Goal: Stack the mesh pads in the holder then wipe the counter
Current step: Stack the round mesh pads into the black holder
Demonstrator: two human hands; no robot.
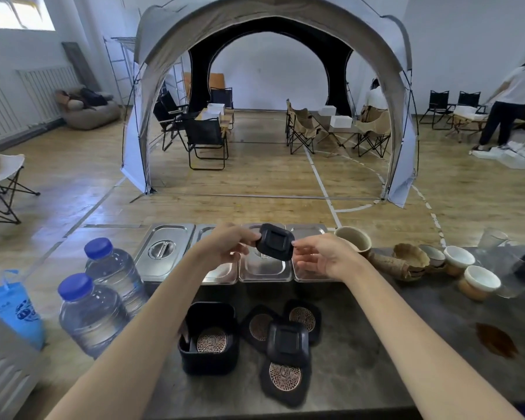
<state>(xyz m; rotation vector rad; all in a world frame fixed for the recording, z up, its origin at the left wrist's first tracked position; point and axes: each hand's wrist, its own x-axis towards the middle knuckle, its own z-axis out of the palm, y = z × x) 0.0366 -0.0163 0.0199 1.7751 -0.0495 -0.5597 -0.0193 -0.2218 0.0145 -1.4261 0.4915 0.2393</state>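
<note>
Black pad (275, 241) pinched by both hands, left (225, 244), right (325, 256) | raised, seemingly underside up

Two bare forearms, left hand (225, 242), right hand (323, 256), no sleeves

black pads (285, 378) with copper lattice centres, black holder (208, 353), blue-capped bottles (93, 313), brown spill (496, 344).

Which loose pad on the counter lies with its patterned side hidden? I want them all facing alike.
The pad on top of the pile, showing only its plain black back; the three around it show round bronze mesh.
</note>
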